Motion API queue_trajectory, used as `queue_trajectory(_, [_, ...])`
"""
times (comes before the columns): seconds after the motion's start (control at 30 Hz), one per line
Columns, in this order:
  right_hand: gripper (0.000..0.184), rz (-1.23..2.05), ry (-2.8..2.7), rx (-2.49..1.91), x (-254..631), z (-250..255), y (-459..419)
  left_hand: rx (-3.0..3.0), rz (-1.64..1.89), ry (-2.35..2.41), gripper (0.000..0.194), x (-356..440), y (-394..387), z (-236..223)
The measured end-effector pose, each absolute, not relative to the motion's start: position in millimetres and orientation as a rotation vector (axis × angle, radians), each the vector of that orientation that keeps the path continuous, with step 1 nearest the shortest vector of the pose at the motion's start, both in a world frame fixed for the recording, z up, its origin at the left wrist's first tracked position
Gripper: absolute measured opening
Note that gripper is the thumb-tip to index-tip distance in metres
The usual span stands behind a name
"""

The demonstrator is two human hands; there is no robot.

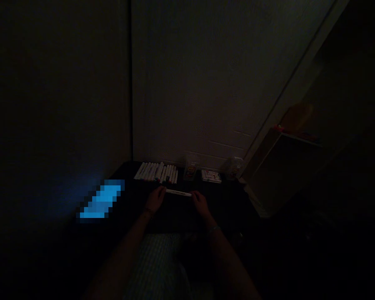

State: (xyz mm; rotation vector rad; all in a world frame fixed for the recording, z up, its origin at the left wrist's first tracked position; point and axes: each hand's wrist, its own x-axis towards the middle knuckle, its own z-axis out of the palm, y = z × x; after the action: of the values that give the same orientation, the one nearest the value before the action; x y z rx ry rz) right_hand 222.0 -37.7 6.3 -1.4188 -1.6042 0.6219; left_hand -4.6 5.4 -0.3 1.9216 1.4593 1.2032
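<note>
2 dim walls meet in a vertical corner (131, 83) behind a black tabletop (228, 198) in a nearly unlit room. At the table's left edge, a bright blue patch (101, 200) glows, pixelated too coarsely to identify, casting a faint blue light on the wall beside it. Moving right, the person's left hand (155, 199), with a thin dark band (148, 211) on its wrist, grips the left end of a white tube (178, 192), which lies level above the tabletop, just in front of a tight row of similar white tubes (156, 171) lined up against the back wall. The right hand (201, 204), with a pale band (212, 229) on its wrist, closes on the tube's other end; both hands' fingers appear curled around it, though the darkness hides exactly how they are pressed. Striped fabric (156, 262) covers the person's lap below the table's near edge. Along the wall, right of the row, stand a clear plastic cup (190, 168) with something colourful inside, a flat printed pack (211, 176) and a second clear container (236, 168). Farther right, a low cabinet (281, 175) sits beside the table, holding a tan object (296, 116) and a small red item (278, 128), while a pale door frame (300, 71) runs diagonally upward in the camera's view.
</note>
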Motion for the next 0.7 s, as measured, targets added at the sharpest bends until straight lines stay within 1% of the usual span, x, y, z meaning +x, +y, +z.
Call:
queue_trajectory(0.23, [0.031,0.600,-1.564,-1.345,219.8,2.2,-37.4,1.879,1.168,1.451,0.031,-4.1,5.1,3.1])
queue_trajectory(0.5, [0.027,0.539,-1.557,-1.330,219.0,-7.2,-28.7,1.917,1.223,1.470,0.032,-7.7,13.1,-9.1])
queue_trajectory(0.7, [0.027,0.555,-1.531,-1.346,220.0,-6.7,-28.9,1.942,1.187,1.466,0.031,-3.4,2.7,0.7])
